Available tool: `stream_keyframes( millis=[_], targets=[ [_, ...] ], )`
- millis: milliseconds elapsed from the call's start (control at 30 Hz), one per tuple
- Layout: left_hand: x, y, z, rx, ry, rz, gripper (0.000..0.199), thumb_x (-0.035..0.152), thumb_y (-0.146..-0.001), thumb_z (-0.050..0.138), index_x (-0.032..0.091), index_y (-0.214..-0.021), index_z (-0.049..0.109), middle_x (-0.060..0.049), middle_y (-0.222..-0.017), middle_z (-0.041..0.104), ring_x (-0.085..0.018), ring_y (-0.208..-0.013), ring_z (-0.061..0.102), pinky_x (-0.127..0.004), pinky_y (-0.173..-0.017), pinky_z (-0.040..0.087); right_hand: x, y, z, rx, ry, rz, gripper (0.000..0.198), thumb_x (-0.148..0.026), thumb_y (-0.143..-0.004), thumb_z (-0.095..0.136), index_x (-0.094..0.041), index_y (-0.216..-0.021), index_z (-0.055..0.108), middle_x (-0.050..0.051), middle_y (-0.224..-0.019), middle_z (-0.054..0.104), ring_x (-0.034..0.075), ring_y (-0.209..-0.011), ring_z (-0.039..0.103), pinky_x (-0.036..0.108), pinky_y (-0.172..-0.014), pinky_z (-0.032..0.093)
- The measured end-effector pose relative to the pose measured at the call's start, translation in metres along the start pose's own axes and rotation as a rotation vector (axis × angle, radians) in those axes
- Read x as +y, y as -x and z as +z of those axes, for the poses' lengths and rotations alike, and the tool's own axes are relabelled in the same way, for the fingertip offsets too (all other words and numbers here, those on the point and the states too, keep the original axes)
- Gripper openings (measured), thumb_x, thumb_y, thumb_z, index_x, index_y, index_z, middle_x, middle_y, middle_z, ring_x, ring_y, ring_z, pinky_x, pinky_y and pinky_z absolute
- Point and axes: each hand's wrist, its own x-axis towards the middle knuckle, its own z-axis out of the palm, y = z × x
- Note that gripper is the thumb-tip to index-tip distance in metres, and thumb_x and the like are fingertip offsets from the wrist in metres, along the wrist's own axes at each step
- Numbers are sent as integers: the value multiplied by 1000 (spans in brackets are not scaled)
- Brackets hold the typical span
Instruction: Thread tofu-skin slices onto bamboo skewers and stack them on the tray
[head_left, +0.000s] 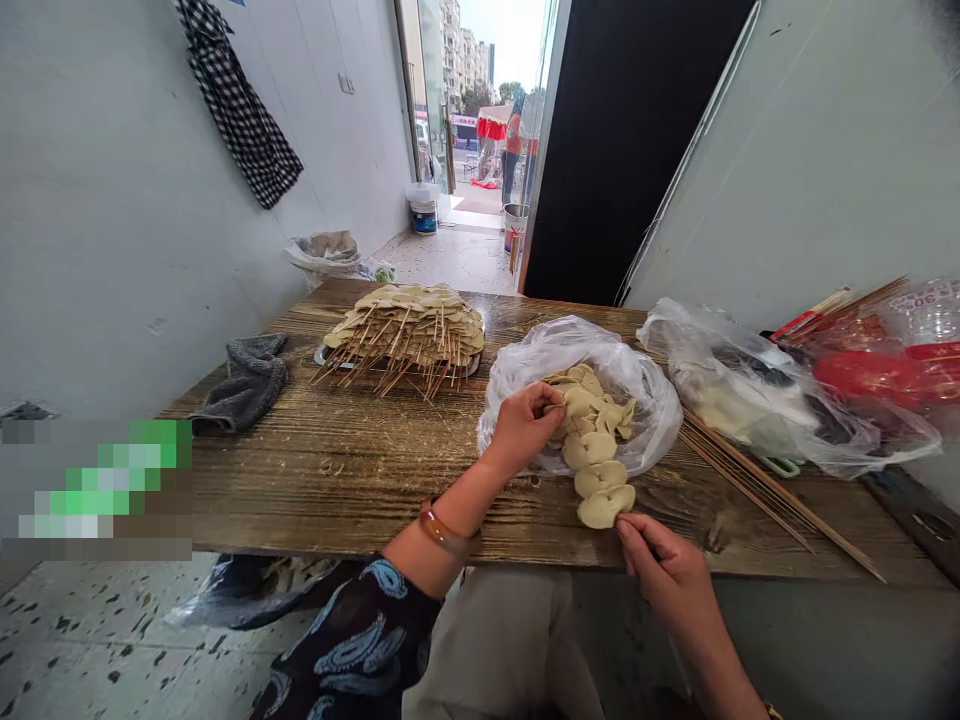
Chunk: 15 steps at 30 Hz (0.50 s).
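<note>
A row of thin, round, pale yellow slices [594, 478] overlaps along a skewer, which is mostly hidden by them. My right hand [664, 562] pinches the near end of this skewer, at the table's front edge. Over the white plastic bag [651, 440], my left hand [521, 428] is closed, thumb and finger on a pale slice at the far end of the row. More loose slices [585, 378] lie inside the open bag. Further left, a pile of loaded skewers [409, 325] rests on a metal tray [474, 368], stick ends towards me.
Bare bamboo skewers [780, 480] lie at the right, beside a clear plastic bag [757, 390] and red packaging [870, 375]. A grey cloth [244, 380] sits on the wooden table [322, 490] at left. Beyond the table, a doorway leads outside, where a person [513, 150] stands.
</note>
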Motion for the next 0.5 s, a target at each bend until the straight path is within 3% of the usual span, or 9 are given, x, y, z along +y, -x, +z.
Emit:
stream_keyframes(
  millis=[200,367,500],
  targets=[
    [1,5,6,-106,62,-27,13,18,-66,68,15,-73,58,2,-66,58,-8,-60,50,-19,-56,37,-2,0,2,48,-62,16,38,-48,-89,50,-15,-86,68,-4,-50,48,12,-48,46,23,-48,37],
    [5,5,4,-123,335,-192,37,41,-66,75,15,-90,61,0,-72,62,-10,-62,55,-20,-55,42,-2,3,2,68,-157,53,38,-49,-87,52,-15,-86,67,-4,-49,47,11,-45,43,22,-44,35],
    [3,4,3,-217,488,-310,45,49,-64,76,12,-89,66,-5,-81,66,-12,-69,61,-23,-61,48,-4,4,5,8,-271,112,37,-50,-87,53,-15,-89,67,-5,-48,46,9,-40,38,21,-39,30]
  ],
)
